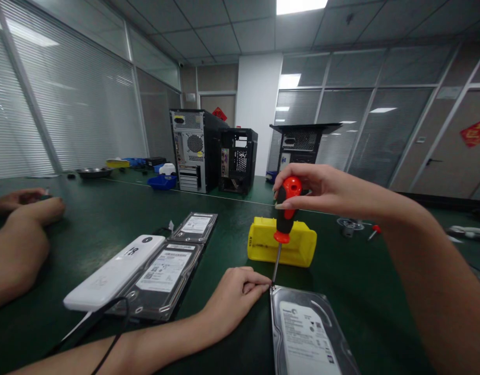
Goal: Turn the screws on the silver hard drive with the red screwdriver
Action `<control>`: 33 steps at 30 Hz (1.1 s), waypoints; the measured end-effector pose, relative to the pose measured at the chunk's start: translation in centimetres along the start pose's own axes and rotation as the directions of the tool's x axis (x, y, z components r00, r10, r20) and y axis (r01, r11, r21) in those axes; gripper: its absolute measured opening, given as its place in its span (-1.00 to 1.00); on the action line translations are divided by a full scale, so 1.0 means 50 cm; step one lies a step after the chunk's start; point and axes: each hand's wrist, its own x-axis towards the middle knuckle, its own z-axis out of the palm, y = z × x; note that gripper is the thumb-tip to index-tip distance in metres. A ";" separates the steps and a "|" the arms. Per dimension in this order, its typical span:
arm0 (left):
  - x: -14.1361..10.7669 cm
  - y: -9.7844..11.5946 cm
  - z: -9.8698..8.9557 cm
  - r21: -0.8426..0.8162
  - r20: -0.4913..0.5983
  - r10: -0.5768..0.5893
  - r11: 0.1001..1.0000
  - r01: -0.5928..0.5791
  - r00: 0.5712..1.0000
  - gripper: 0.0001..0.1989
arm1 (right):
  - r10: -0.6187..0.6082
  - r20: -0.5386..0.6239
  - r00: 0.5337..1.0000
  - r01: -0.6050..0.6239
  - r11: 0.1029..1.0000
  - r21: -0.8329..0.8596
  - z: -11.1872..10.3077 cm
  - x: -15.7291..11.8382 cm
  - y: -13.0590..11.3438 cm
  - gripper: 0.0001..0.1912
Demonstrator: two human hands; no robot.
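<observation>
The right hand [321, 190] grips the screwdriver [283, 224] upright over the hard drive's [306, 333] corner; left hand [234, 297] fingertips pinch its tip steady near the table's [107, 219] edge.

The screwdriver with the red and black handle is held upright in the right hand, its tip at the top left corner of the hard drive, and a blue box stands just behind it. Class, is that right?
Not quite. In the head view the box behind the screwdriver is yellow, not blue. The right hand does hold it upright, tip at the hard drive corner.
</observation>
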 end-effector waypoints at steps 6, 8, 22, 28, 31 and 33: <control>-0.001 0.005 -0.001 -0.003 -0.006 -0.014 1.000 0.014 1.000 -0.79 | 0.001 0.002 1.000 -0.001 1.000 0.019 0.000 -0.002 -0.003 -0.69; 0.000 0.007 -0.002 0.004 -0.001 -0.016 1.000 0.016 1.000 -0.79 | 0.003 0.001 1.000 -0.003 1.000 0.015 -0.001 -0.002 -0.003 -0.69; -0.001 0.007 0.001 0.007 -0.024 -0.003 1.000 0.003 1.000 -0.80 | -0.016 0.004 1.000 0.016 1.000 -0.007 -0.001 -0.003 -0.008 -0.70; -0.001 0.006 0.001 0.006 -0.012 -0.030 1.000 0.030 0.999 -0.80 | -0.040 0.010 0.999 0.040 0.999 0.009 -0.001 -0.002 -0.007 -0.71; 0.000 0.004 0.001 0.011 -0.016 -0.020 1.000 0.020 1.000 -0.80 | -0.038 0.013 0.999 0.038 0.999 0.014 -0.001 -0.002 -0.007 -0.71; 0.001 0.003 0.001 0.023 -0.010 -0.024 0.999 0.024 1.000 -0.79 | -0.038 0.016 0.999 0.038 0.999 0.027 -0.002 -0.004 -0.006 -0.71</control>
